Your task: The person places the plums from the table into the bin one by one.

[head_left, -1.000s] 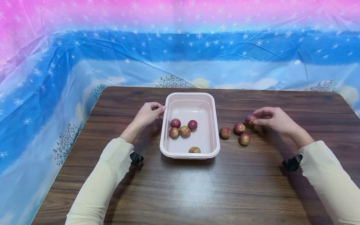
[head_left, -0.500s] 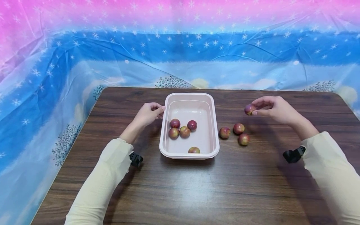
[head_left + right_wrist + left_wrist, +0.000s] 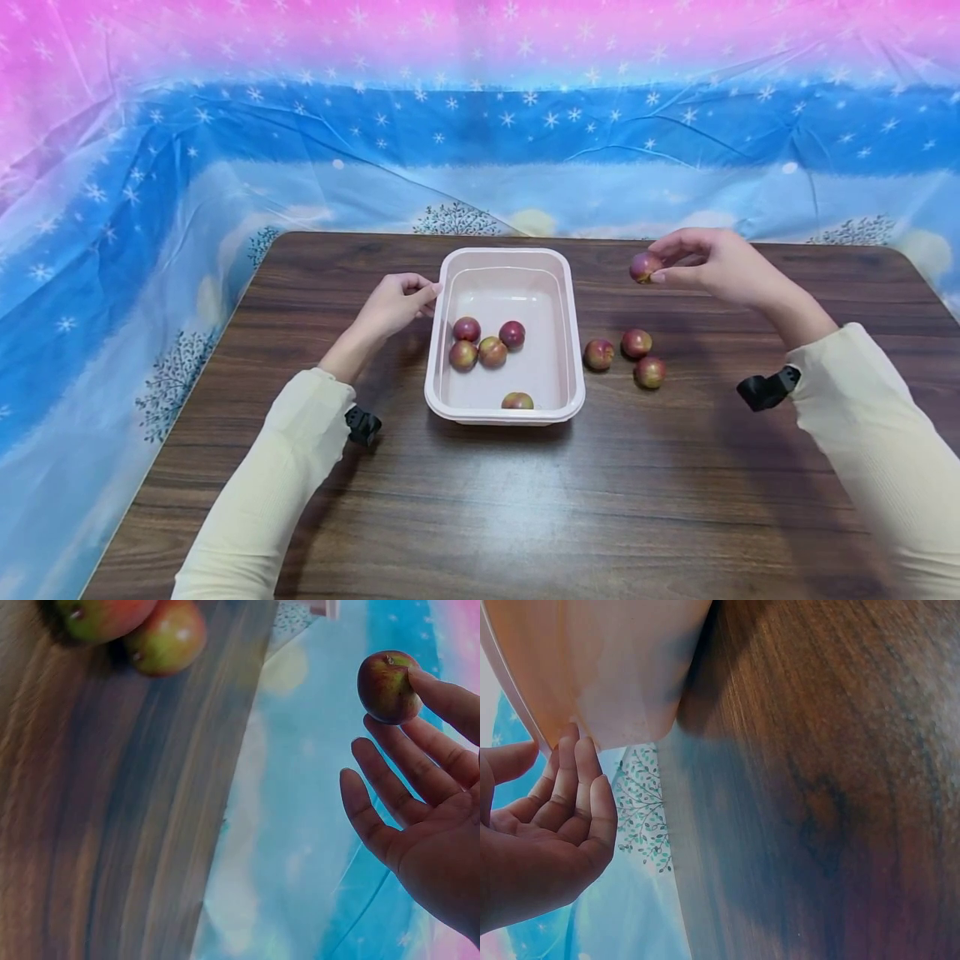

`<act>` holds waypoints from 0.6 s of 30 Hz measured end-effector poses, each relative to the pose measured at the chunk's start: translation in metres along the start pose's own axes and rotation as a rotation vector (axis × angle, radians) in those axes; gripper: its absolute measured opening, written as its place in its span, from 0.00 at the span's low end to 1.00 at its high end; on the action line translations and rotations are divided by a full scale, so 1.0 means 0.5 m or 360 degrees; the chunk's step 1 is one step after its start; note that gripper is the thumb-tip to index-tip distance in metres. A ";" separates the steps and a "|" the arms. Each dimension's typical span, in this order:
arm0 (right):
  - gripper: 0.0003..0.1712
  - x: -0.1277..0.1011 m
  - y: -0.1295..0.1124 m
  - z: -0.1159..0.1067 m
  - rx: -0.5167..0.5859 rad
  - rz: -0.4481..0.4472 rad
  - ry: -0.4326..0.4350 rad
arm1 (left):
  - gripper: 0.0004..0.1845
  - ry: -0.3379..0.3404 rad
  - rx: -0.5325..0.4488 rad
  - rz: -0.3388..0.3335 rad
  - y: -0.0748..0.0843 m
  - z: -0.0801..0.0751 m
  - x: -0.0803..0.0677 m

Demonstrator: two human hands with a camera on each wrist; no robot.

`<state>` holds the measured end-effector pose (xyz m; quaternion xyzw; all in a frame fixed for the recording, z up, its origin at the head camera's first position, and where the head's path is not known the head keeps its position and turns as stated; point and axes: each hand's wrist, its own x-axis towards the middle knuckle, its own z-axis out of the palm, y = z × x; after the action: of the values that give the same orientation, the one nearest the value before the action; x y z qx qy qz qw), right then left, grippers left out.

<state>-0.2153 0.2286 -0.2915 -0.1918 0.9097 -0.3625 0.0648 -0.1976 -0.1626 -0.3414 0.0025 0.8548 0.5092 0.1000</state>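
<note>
A pale pink plastic container (image 3: 504, 414) stands on the wooden table with several red-and-yellow plums (image 3: 492, 352) inside. My left hand (image 3: 397, 302) holds its left rim, thumb at the rim and curled fingertips against the outer wall, as the left wrist view shows. With thumb and fingertips, my right hand (image 3: 716, 262) pinches a dark red plum (image 3: 644, 267) above the table, right of the container. In the right wrist view, the held plum (image 3: 388, 687) has its stem end showing. Three plums (image 3: 637, 343) lie on the table between the container and my right forearm.
The dark wood-grain table (image 3: 495, 517) has its far edge just behind the container. A pink and blue snowflake cloth (image 3: 480, 125) hangs behind and along the left side. Each wrist wears a small black camera (image 3: 769, 390).
My right hand has lifted the plum off the table, moving it up and then leftward toward the container. The left hand, the container and the other plums have stayed in place.
</note>
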 end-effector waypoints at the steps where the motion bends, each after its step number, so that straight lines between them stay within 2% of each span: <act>1: 0.19 0.003 -0.005 0.001 0.0011 -0.0006 -0.0002 | 0.16 0.0000 0.0002 0.0000 0.000 0.000 0.000; 18: 0.21 0.036 -0.071 0.039 0.0047 -0.0127 -0.0089 | 0.16 0.0005 0.0028 -0.0009 -0.003 0.000 0.003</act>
<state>-0.2161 0.1856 -0.2812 -0.2371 0.8937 -0.3727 0.0785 -0.1987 -0.1632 -0.3430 0.0003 0.8595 0.5012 0.1001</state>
